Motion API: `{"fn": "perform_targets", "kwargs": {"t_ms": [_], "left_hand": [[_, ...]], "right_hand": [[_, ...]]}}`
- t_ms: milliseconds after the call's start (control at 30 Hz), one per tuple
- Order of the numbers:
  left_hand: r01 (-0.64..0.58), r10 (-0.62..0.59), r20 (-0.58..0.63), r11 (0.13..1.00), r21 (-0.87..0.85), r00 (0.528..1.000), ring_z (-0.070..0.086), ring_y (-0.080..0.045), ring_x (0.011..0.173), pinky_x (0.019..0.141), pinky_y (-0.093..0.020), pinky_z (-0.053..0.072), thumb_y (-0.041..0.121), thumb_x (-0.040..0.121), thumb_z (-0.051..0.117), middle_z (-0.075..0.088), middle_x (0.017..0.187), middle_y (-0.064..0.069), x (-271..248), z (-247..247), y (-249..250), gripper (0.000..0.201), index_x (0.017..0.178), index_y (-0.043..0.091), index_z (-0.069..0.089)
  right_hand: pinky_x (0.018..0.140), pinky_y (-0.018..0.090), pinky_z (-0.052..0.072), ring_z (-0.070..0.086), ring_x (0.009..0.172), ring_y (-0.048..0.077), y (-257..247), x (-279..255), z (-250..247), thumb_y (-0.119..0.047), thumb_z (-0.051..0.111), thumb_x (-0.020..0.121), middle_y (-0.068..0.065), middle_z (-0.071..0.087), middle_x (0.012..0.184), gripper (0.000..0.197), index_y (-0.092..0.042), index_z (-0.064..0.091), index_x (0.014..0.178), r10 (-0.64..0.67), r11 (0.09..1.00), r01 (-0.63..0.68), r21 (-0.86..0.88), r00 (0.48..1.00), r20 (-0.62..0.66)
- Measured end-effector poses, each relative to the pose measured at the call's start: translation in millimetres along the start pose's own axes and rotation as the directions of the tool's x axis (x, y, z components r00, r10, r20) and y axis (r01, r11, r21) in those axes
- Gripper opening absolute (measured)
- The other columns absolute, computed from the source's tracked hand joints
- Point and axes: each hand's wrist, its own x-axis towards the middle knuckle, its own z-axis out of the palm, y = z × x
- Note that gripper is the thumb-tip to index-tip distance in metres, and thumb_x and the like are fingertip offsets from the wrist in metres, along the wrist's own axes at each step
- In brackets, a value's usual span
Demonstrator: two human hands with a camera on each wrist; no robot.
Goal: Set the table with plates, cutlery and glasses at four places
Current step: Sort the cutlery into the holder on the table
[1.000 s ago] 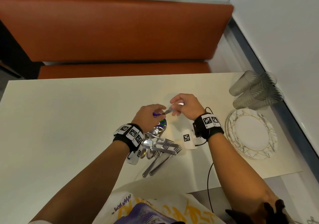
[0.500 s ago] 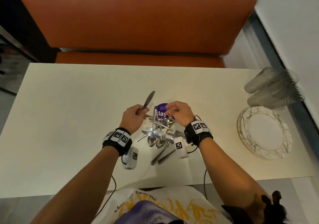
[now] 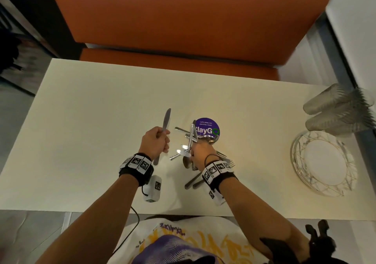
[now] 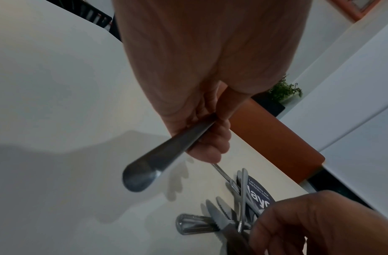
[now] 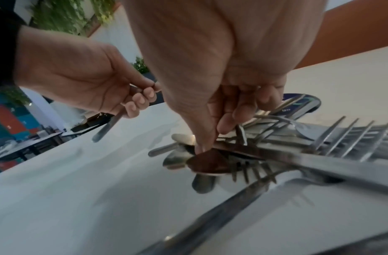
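Note:
My left hand (image 3: 156,141) grips a table knife (image 3: 166,119) by the handle, with the blade pointing away from me, just left of the cutlery pile (image 3: 184,130). In the left wrist view the knife handle (image 4: 164,155) sticks out below the curled fingers (image 4: 212,138). My right hand (image 3: 200,151) reaches into the pile of forks, knives and spoons. There its thumb and fingers (image 5: 223,120) pinch one thin piece of cutlery (image 5: 240,133), whose long end rises from the heap (image 3: 191,136). Which kind of piece it is stays hidden.
A stack of white plates (image 3: 323,163) with gold lines sits at the right end of the cream table (image 3: 91,131). Several ribbed glasses (image 3: 337,111) lie on their sides behind the plates. A round purple sticker (image 3: 208,126) lies under the pile. An orange bench (image 3: 173,29) runs along the far side.
My left hand has carried the knife a little left of the pile. My right hand has dropped nearer me into the heap and taken hold of a piece.

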Motion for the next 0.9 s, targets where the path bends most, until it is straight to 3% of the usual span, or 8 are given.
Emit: {"fn": "perform_targets", "kwargs": {"t_ms": [133, 233, 300, 400, 567, 700, 800, 900], "left_hand": [[-0.004, 0.004, 0.0, 1.0, 0.004, 1.0, 0.062, -0.015, 0.057, 0.062, -0.033, 0.062, 0.003, 0.103, 0.045, 0.067, 0.078, -0.011, 3, -1, 1, 0.024, 0.107, 0.008, 0.069], [0.0, 0.0, 0.008, 1.0, -0.008, 1.0, 0.062, -0.018, 0.059, 0.065, -0.036, 0.064, 0.001, 0.102, 0.045, 0.066, 0.077, -0.011, 4, 1, 3, 0.027, 0.107, 0.008, 0.071], [0.003, -0.002, 0.022, 1.0, -0.029, 1.0, 0.065, -0.022, 0.065, 0.068, -0.038, 0.065, 0.001, 0.103, 0.044, 0.065, 0.077, -0.011, 5, 4, 6, 0.028, 0.108, 0.006, 0.071], [0.009, -0.006, 0.053, 0.998, -0.058, 0.999, 0.072, -0.026, 0.072, 0.073, -0.041, 0.065, 0.0, 0.103, 0.043, 0.067, 0.079, -0.011, 8, 10, 12, 0.028, 0.108, 0.005, 0.071], [0.017, 0.0, 0.126, 0.99, -0.139, 0.992, 0.075, -0.038, 0.082, 0.08, -0.048, 0.063, -0.004, 0.1, 0.039, 0.071, 0.085, -0.019, 8, 26, 28, 0.028, 0.107, 0.0, 0.066], [0.03, 0.005, 0.188, 0.983, -0.181, 0.982, 0.074, -0.04, 0.08, 0.073, -0.045, 0.064, -0.006, 0.095, 0.039, 0.075, 0.088, -0.022, -1, 36, 43, 0.03, 0.11, -0.002, 0.064], [0.033, 0.011, 0.231, 0.982, -0.185, 0.973, 0.073, -0.04, 0.073, 0.074, -0.048, 0.062, -0.003, 0.098, 0.041, 0.075, 0.088, -0.025, -8, 41, 50, 0.025, 0.109, 0.0, 0.063], [0.027, 0.014, 0.233, 0.984, -0.174, 0.972, 0.061, -0.032, 0.061, 0.065, -0.045, 0.052, 0.005, 0.104, 0.04, 0.067, 0.076, -0.019, -10, 44, 48, 0.024, 0.107, -0.002, 0.062]], "right_hand": [[0.086, 0.037, 0.059, 0.066, 0.091, 0.022, 3, 2, -7, -0.023, 0.07, 0.09, 0.009, 0.068, 0.103, 0.018, -0.009, 0.07, 0.101, 0.008, 0.995, -0.012, 0.104, 0.999, 0.042], [0.08, 0.029, 0.056, 0.065, 0.089, 0.018, 15, -1, -18, -0.016, 0.07, 0.09, 0.002, 0.066, 0.095, 0.01, -0.01, 0.068, 0.099, 0.009, 0.953, -0.024, 0.303, 0.999, 0.051], [0.069, 0.02, 0.049, 0.063, 0.086, 0.015, 23, -7, -29, -0.013, 0.072, 0.089, -0.006, 0.063, 0.086, 0.009, -0.014, 0.066, 0.096, 0.026, 0.904, -0.025, 0.426, 1.0, 0.003], [0.064, 0.015, 0.044, 0.061, 0.077, 0.008, 30, -13, -49, -0.02, 0.078, 0.086, -0.01, 0.064, 0.081, 0.014, -0.022, 0.065, 0.083, 0.083, 0.823, 0.019, 0.568, 0.985, -0.152], [0.074, 0.025, 0.055, 0.068, 0.076, 0.01, 26, -15, -85, -0.028, 0.082, 0.082, -0.007, 0.072, 0.08, 0.013, -0.018, 0.074, 0.086, 0.218, 0.588, 0.101, 0.803, 0.936, -0.277], [0.071, 0.038, 0.063, 0.066, 0.058, 0.011, 18, -9, -84, -0.029, 0.083, 0.081, 0.0, 0.075, 0.072, 0.012, -0.024, 0.074, 0.076, 0.314, 0.382, 0.092, 0.919, 0.923, -0.223], [0.074, 0.044, 0.064, 0.068, 0.06, 0.014, 14, -5, -81, -0.035, 0.084, 0.078, 0.0, 0.076, 0.069, 0.014, -0.024, 0.076, 0.075, 0.355, 0.332, 0.073, 0.94, 0.914, -0.196], [0.076, 0.036, 0.062, 0.072, 0.07, 0.01, 12, -3, -79, -0.041, 0.084, 0.076, -0.007, 0.076, 0.074, 0.017, -0.025, 0.077, 0.078, 0.344, 0.369, 0.097, 0.925, 0.91, -0.232]]}}
